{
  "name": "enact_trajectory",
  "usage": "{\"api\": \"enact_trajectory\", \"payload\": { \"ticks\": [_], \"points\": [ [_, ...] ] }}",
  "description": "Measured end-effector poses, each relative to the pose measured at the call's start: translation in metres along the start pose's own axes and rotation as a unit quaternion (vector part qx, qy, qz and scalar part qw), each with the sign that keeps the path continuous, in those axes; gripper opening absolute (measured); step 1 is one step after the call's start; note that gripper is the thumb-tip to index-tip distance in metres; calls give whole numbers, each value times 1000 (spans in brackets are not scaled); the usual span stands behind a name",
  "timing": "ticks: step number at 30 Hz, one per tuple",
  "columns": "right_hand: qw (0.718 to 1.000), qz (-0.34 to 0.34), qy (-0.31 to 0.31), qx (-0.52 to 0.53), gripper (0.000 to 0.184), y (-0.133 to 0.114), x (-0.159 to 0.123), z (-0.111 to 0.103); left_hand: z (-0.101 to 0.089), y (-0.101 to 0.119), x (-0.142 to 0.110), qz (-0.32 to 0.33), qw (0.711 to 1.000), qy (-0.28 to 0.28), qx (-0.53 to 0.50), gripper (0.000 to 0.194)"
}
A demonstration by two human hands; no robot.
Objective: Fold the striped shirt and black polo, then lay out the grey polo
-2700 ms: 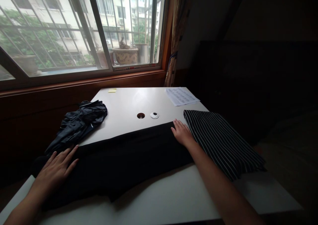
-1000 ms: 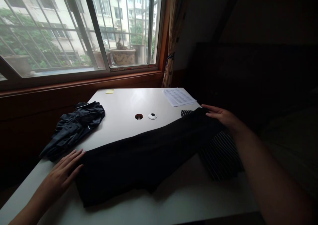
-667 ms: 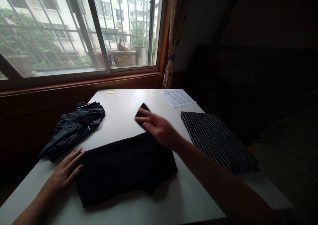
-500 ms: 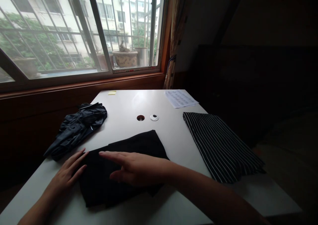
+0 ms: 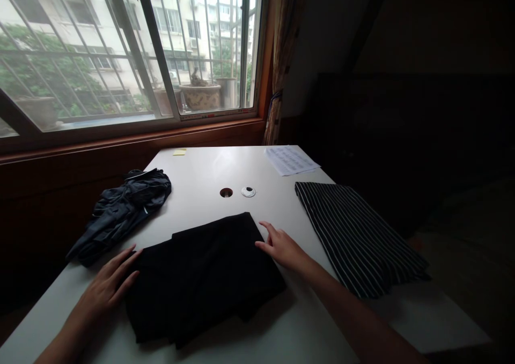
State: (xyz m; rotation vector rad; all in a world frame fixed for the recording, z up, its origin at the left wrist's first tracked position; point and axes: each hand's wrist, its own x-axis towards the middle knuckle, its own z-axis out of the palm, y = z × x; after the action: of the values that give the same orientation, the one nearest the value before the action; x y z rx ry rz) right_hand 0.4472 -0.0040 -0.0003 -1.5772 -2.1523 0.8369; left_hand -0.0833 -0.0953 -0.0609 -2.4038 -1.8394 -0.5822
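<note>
A folded black garment (image 5: 205,278) lies flat on the white table (image 5: 201,176) in front of me. My left hand (image 5: 107,283) rests at its left edge, fingers apart and fingertips on the cloth's upper left corner. Along the right edge of the garment is my right hand (image 5: 281,246), open, with thumb and forefinger apart and the thumb over or on the cloth edge. The other fingers of that hand are partly hidden. Neither hand grips anything.
A crumpled dark garment (image 5: 124,208) lies at the left table edge. A folded striped cloth (image 5: 358,235) lies on the right. Behind are printed sheets (image 5: 292,160), a yellow note (image 5: 179,152), a round hole (image 5: 226,193) and its white cover (image 5: 248,192).
My right hand has moved right, from above the middle of the black garment to its right edge. My left hand stays at the left edge. The view has shifted slightly.
</note>
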Motion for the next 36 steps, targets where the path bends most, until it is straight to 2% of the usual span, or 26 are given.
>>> {"api": "enact_trajectory", "payload": {
  "ticks": [4, 8, 12, 15, 18, 21, 24, 27, 32, 34, 36],
  "points": [
    [998, -8, -21, 56, 67, -2, 3, 6, -1, 1, 0, -2, 1000, -3, 7, 60],
    [999, -18, 7, 37, 58, 1, 13, -2, -6, 6, 2, 17, 1000, 3, 4, 60],
    [992, -11, 103, -70, 47, 20, 29, -33, -16, 29, 9, 28, 1000, -3, -13, 60],
    [957, 0, 190, -217, 40, 35, 35, -61, -23, 48, 20, 38, 999, -10, -15, 60],
    [929, 0, 219, -297, 37, 40, 30, -72, -26, 61, 39, 77, 997, 5, -21, 53],
    [938, -79, 178, -288, 39, 37, 19, -59, -26, 73, 67, 108, 993, 5, -43, 40],
    [949, -160, 85, -260, 49, 36, 10, -36, -22, 95, 102, 95, 993, -21, -73, 34],
    [961, -151, 18, -230, 57, 41, 5, -21, -13, 125, 138, 60, 992, -41, -101, 34],
    [971, -130, 1, -202, 61, 42, -4, -21, 14, 164, 193, 2, 977, -92, -191, 42],
    [969, -154, 0, -192, 61, 36, -12, -21, 24, 172, 211, -22, 966, -117, -228, 45],
    [962, -206, -6, -181, 64, 28, -23, -18, 32, 178, 224, -37, 959, -133, -249, 45]
  ]
}}
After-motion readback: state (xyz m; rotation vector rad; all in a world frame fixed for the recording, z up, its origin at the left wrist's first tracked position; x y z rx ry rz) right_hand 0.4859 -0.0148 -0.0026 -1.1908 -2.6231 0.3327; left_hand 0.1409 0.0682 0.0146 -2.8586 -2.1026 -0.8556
